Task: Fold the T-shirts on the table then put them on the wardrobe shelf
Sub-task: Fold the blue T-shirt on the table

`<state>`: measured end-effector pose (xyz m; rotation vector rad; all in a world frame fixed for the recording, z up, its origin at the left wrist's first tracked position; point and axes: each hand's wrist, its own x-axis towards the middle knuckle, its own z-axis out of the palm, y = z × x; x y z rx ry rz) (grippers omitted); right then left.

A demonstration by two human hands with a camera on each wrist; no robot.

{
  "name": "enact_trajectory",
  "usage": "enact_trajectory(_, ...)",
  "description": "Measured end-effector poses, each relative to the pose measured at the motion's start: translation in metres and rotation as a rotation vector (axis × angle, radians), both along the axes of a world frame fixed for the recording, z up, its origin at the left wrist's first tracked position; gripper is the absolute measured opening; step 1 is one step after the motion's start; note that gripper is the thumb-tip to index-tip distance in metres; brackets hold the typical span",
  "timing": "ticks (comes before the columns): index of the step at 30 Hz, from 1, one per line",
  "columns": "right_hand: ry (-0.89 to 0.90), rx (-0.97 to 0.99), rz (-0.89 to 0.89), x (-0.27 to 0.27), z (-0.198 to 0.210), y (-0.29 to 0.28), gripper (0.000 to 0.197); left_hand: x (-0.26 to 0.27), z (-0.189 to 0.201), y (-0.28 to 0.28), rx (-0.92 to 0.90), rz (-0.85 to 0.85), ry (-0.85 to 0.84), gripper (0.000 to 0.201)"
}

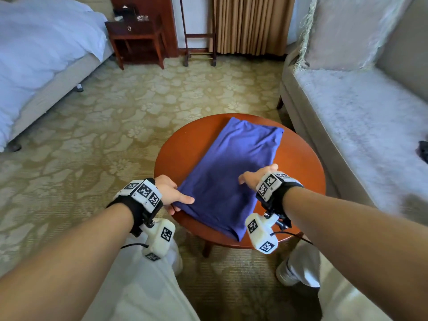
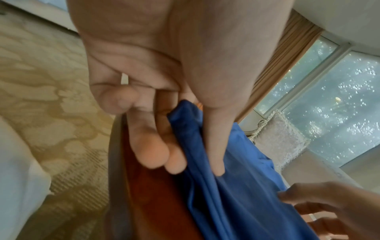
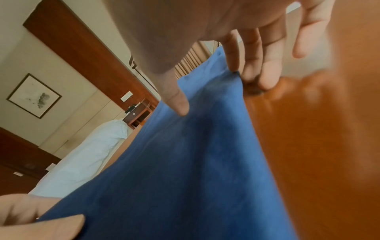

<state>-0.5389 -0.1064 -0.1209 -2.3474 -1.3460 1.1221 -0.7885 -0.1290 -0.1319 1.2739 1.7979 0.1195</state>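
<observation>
1. Shirt (image 1: 231, 172) lies on the worktop (image 1: 176, 147), folded into a long strip; long axis runs away from both hands.
2. Left hand (image 1: 170, 193): thumb and fingers (image 2: 156, 154) pinch the near-left edge.
3. Right hand (image 1: 257, 176): thumb on top, fingers (image 3: 234, 53) at the right edge; grip looks loose.
4. Both hands equally near; next fold likely goes near end to far end.

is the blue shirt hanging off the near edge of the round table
No, in the head view the blue T-shirt lies wholly on the round table, with wood showing past its near end.
</observation>
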Motion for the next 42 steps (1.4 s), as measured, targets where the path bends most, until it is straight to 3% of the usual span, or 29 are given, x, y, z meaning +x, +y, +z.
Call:
enact_trajectory(7,-0.316,-0.173,0.295,0.021,0.053,-0.062,0.047,0.036,0.004,-0.047,-0.221,-0.168,-0.166,0.029)
enact_trajectory(10,-0.288,-0.204,0.283,0.036,0.058,-0.080,0.050,0.052,0.009,-0.062,-0.252,-0.194,-0.190,0.026)
enact_trajectory(13,-0.122,-0.252,0.246,0.048,0.050,-0.094,0.027,0.058,0.009,-0.065,-0.261,-0.156,-0.123,0.036)
enact_trajectory(16,-0.063,-0.339,0.204,0.052,0.047,-0.116,0.029,0.064,0.009,-0.070,-0.223,-0.078,-0.055,0.045)
enact_trajectory(20,0.009,-0.336,0.273,0.057,0.038,-0.129,0.022,0.073,0.009,-0.084,-0.094,-0.001,-0.044,0.037)
enact_trajectory(25,0.080,-0.322,0.285,0.071,0.025,-0.137,0.037,0.078,0.008,-0.093,-0.024,0.092,-0.074,0.041)
enact_trajectory(29,0.134,-0.283,0.298,0.080,0.029,-0.141,0.046,0.075,0.015,-0.098,-0.023,0.155,-0.205,0.049)
enact_trajectory(35,0.156,-0.290,0.276,0.087,0.051,-0.143,0.036,0.069,0.044,-0.103,0.068,0.215,-0.475,0.032)
enact_trajectory(38,0.338,-0.329,0.216,0.090,0.057,-0.136,0.030,0.067,0.060,-0.109,0.173,0.208,-0.531,0.038)
enact_trajectory(42,0.433,-0.211,0.288,0.102,0.069,-0.124,0.055,0.062,0.081,-0.113,0.251,0.140,-0.603,0.033)
